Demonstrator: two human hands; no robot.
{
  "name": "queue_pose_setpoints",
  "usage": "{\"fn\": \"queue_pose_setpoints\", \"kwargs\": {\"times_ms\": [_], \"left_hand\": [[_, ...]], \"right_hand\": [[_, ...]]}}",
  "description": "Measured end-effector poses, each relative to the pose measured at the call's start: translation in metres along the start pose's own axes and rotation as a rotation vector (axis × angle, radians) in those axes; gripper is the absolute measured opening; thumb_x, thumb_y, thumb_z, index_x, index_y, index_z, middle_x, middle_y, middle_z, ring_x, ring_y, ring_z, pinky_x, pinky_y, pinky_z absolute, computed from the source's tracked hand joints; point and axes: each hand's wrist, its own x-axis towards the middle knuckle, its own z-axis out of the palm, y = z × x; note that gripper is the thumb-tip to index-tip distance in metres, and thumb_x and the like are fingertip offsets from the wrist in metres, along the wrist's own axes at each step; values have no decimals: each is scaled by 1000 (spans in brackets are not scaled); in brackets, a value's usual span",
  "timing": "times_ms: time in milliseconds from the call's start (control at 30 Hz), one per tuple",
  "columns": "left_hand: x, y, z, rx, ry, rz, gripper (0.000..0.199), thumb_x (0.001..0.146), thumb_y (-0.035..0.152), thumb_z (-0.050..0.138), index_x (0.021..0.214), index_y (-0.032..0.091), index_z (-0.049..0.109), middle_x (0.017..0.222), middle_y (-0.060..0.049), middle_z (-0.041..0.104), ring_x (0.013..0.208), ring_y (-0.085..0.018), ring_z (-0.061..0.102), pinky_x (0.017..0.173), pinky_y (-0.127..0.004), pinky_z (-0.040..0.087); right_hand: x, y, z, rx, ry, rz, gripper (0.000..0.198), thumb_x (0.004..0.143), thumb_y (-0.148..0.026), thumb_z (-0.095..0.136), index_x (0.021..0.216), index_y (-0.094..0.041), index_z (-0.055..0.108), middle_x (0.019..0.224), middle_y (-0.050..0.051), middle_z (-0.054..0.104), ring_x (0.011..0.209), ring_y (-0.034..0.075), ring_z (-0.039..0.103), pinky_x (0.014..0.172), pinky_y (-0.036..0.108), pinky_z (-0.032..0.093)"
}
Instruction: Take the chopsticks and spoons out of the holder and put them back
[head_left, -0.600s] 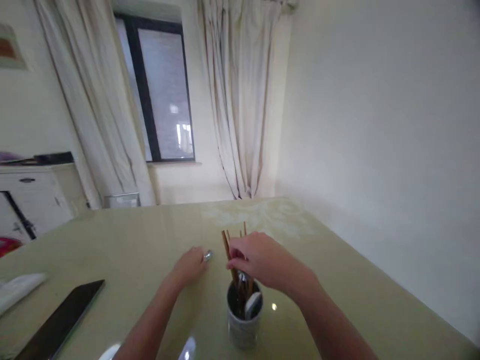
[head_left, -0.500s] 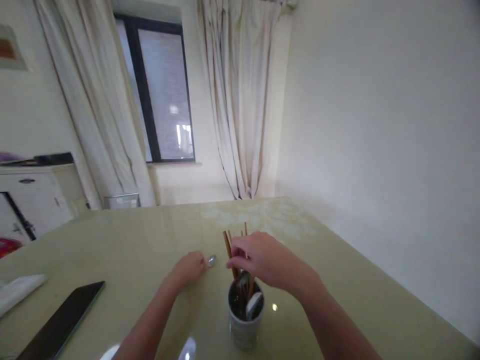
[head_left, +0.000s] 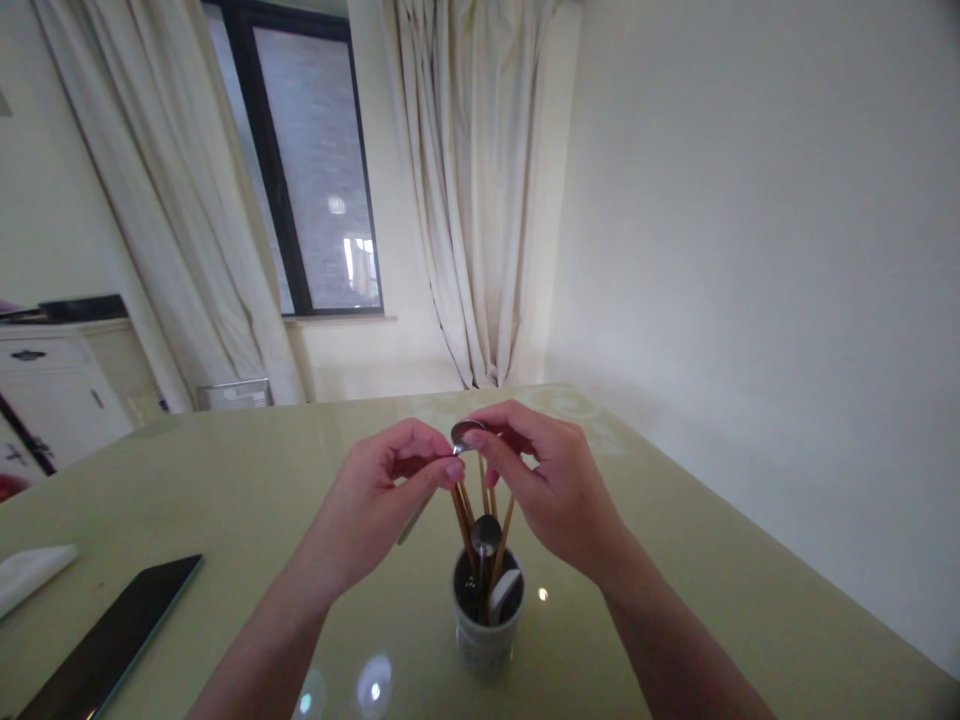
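A metal spoon (head_left: 466,432) is held up between both hands, above and behind a round utensil cup (head_left: 487,645). My left hand (head_left: 390,490) pinches the spoon near its neck, and part of the handle slants down below these fingers. On the bowl end, my right hand (head_left: 544,460) has its thumb and fingers closed. Inside the cup stand several wooden chopsticks (head_left: 459,525), another spoon (head_left: 486,535) with its bowl upward, and a white-handled utensil (head_left: 504,590). My fingers partly hide the chopstick tops.
A dark flat tablet-like slab (head_left: 112,640) lies on the glossy green table (head_left: 262,500) at left, beside a white object (head_left: 34,575). The right wall (head_left: 750,300) runs along the table edge. Curtains, a window and a white cabinet (head_left: 52,385) stand beyond.
My left hand has lifted the spoon off the table and brought it right and up. My right hand has left the chopsticks and now touches the spoon's bowl. The view has shifted slightly.
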Motion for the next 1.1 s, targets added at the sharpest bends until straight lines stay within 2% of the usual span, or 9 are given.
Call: {"fn": "queue_pose_setpoints", "kwargs": {"times_ms": [167, 267, 600, 667, 800, 900, 967, 1033, 1100], "left_hand": [[-6, 2, 13, -46, -91, 14, 18, 94, 35, 72, 84, 20, 71, 75, 1, 75, 70, -13, 69, 66, -23, 55], [-1, -5, 7, 29, -46, 29, 22, 98, 37, 67, 84, 20, 72, 77, 0, 75, 72, -13, 70, 68, -24, 56], [6, -19, -1, 152, 114, 37, 25, 98, 45, 65, 92, 21, 69, 76, 1, 70, 70, -14, 65, 65, -26, 52], [6, -18, -2, 197, 143, 58, 26, 98, 45, 65, 90, 21, 68, 74, 2, 67, 67, -13, 61, 62, -25, 49], [6, -24, 4, 230, 169, 50, 26, 98, 47, 63, 94, 21, 67, 83, 0, 67, 75, -16, 63, 64, -27, 50], [1, -40, 18, 230, 264, 33, 31, 95, 49, 66, 109, 22, 64, 103, -5, 69, 90, -19, 66, 73, -31, 54], [-6, -55, 31, 191, 320, 4, 40, 93, 50, 69, 120, 22, 59, 120, -9, 67, 101, -21, 67, 81, -35, 56], [-15, -70, 44, 102, 297, -47, 47, 92, 50, 70, 127, 22, 55, 130, -12, 64, 109, -23, 67, 87, -38, 58], [-23, -83, 56, 1, 236, -105, 54, 92, 52, 70, 133, 22, 51, 132, -13, 65, 108, -24, 70, 89, -40, 59]], "right_hand": [[-3, -6, -14, -99, 44, -59, 15, 106, -21, 62, 99, -21, 75, 84, -1, 76, 68, 12, 68, 70, 24, 51], [-1, -1, -19, -151, 9, -58, 15, 106, -21, 62, 100, -21, 76, 85, 0, 77, 72, 13, 70, 72, 24, 51], [4, 20, 7, -334, -379, 69, 21, 100, -8, 65, 89, -18, 81, 83, 1, 80, 76, 15, 70, 72, 25, 44], [4, 23, 8, -350, -393, 69, 22, 98, -6, 66, 89, -19, 81, 85, 2, 81, 78, 16, 72, 74, 26, 45], [5, 26, -1, -312, -201, 75, 18, 97, -9, 67, 98, -20, 81, 89, 3, 82, 82, 18, 75, 78, 27, 49], [-3, 34, -11, -243, 31, 91, 10, 99, -22, 68, 93, -20, 76, 79, 1, 77, 72, 17, 71, 70, 26, 50], [-17, 44, -12, -205, 195, 133, 22, 99, -36, 70, 85, -19, 71, 70, 0, 71, 62, 15, 64, 62, 25, 47], [-36, 59, -6, -167, 322, 199, 35, 99, -48, 69, 78, -20, 65, 64, -2, 65, 56, 14, 57, 56, 25, 44], [-57, 76, 6, -101, 320, 277, 41, 97, -56, 68, 78, -20, 64, 63, -2, 63, 55, 14, 56, 53, 25, 44]]}}
